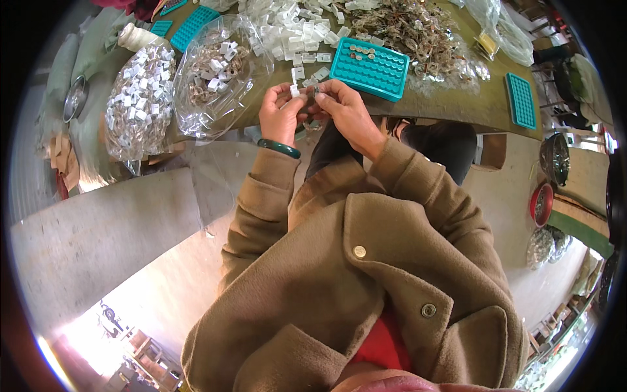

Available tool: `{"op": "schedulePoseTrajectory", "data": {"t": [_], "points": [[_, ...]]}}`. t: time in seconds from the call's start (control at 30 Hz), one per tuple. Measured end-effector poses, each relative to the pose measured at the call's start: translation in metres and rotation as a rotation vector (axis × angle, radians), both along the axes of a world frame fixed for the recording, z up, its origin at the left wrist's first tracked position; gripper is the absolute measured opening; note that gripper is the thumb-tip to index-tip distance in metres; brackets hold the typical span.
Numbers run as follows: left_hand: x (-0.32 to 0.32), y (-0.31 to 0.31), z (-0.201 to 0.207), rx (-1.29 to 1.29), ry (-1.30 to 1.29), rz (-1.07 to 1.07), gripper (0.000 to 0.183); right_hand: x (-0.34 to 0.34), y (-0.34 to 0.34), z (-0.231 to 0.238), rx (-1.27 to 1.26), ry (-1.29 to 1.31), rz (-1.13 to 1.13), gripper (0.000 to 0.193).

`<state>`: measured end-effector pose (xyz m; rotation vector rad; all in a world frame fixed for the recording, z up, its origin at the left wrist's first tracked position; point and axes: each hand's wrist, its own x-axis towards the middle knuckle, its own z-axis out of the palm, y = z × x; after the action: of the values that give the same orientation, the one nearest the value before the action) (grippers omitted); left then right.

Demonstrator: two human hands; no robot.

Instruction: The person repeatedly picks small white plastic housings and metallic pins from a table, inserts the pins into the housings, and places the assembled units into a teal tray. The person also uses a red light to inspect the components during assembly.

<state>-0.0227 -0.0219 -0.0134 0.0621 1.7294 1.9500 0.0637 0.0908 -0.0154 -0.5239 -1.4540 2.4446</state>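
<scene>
My left hand (280, 117), with a dark green bangle at its wrist, pinches a small white plastic box (294, 90) whose lid stands up. Close beside it, my right hand (351, 116) holds a small dark metallic piece (317, 91) between thumb and forefinger; its kind is too small to make out. The hands almost meet at the table's near edge. Just beyond the right hand lies a teal tray (369, 77) with rows of round hollows, several holding small round pieces (362, 50). Loose white plastic boxes (290, 32) are heaped beyond my hands.
Clear bags of white boxes (140, 98) and of brownish pieces (215, 72) stand at left, near a thread cone (134, 37). A heap of small wrapped pieces (408, 29) covers the far right. Another teal tray (520, 101) lies at the right edge of the table (457, 108).
</scene>
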Motion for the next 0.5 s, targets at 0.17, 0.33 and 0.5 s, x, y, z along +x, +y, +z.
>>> {"op": "schedulePoseTrajectory", "data": {"t": [0.17, 0.33, 0.5], "points": [[0.012, -0.019, 0.014, 0.072, -0.014, -0.157, 0.035, 0.014, -0.002, 0.009, 0.054, 0.039, -0.022, 0.008], [0.025, -0.019, 0.02, 0.166, 0.072, -0.26, 0.036, 0.031, 0.002, 0.021, -0.074, 0.05, 0.066, 0.007], [0.02, -0.024, 0.025, 0.188, -0.11, -0.354, 0.032, 0.036, 0.006, 0.029, -0.067, 0.003, 0.069, 0.008]]}}
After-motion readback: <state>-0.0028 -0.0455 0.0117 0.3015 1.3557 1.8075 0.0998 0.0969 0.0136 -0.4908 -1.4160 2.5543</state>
